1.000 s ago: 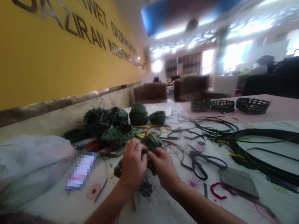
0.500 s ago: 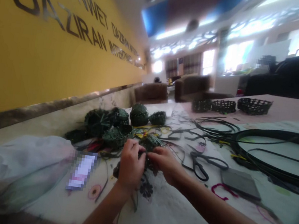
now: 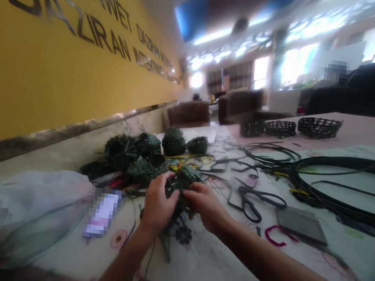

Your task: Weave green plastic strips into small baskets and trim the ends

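Note:
Between my hands is a dark green woven piece (image 3: pixel 176 186), made of flat strips with loose ends sticking out at its top right. My left hand (image 3: pixel 159 201) is wrapped round its left side, thumb towards the middle. From the right, my right hand (image 3: pixel 205 203) pinches it with curled fingers; the exact strip under the fingertips is too blurred to make out. Strip ends hang below the piece, over the flowered tablecloth (image 3: pixel 213 259). Black-handled scissors (image 3: pixel 252 199) lie to the right of my right hand.
Several green woven pieces (image 3: pixel 173 142) stand behind my hands. Coiled dark strips (image 3: pixel 301 171) lie at the right, near a grey flat block (image 3: pixel 302 225) and a magenta cord (image 3: pixel 274 237). Open-weave baskets (image 3: pixel 318 128) stand farther back. A white plastic bag (image 3: pixel 27 202) lies at the left.
My left hand has shifted slightly left and its thumb has moved away from the right fingers, showing more of the woven piece. The right hand stays nearly in place.

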The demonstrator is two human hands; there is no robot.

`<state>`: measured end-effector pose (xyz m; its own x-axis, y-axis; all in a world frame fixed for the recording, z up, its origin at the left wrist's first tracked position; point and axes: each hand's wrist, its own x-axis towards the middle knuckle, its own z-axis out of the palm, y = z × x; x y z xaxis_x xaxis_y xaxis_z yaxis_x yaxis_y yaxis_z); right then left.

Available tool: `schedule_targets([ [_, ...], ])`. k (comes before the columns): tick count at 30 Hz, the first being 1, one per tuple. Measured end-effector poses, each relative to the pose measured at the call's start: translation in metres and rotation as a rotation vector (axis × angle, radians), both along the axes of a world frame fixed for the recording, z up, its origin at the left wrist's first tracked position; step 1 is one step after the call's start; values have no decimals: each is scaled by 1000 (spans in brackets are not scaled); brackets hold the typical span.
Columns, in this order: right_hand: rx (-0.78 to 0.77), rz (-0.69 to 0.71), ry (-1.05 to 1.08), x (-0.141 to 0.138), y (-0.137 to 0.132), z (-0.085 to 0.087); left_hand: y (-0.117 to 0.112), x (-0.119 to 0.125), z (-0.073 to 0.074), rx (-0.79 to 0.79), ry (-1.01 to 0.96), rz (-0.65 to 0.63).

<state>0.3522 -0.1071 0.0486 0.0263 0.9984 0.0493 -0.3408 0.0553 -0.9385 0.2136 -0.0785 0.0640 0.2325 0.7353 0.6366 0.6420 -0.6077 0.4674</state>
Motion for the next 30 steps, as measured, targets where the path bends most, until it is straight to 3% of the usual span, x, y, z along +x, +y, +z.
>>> schedule_targets([
  [15, -67, -56, 10, -4, -3, 2, -9, 3, 0, 19, 7, -1],
  [24, 5, -203, 2, -10, 1, -8, -17, 11, -3, 102, 45, 0],
  [30, -29, -150, 60, -9, 1, -9, -14, 10, -2, 96, 47, -7],
])
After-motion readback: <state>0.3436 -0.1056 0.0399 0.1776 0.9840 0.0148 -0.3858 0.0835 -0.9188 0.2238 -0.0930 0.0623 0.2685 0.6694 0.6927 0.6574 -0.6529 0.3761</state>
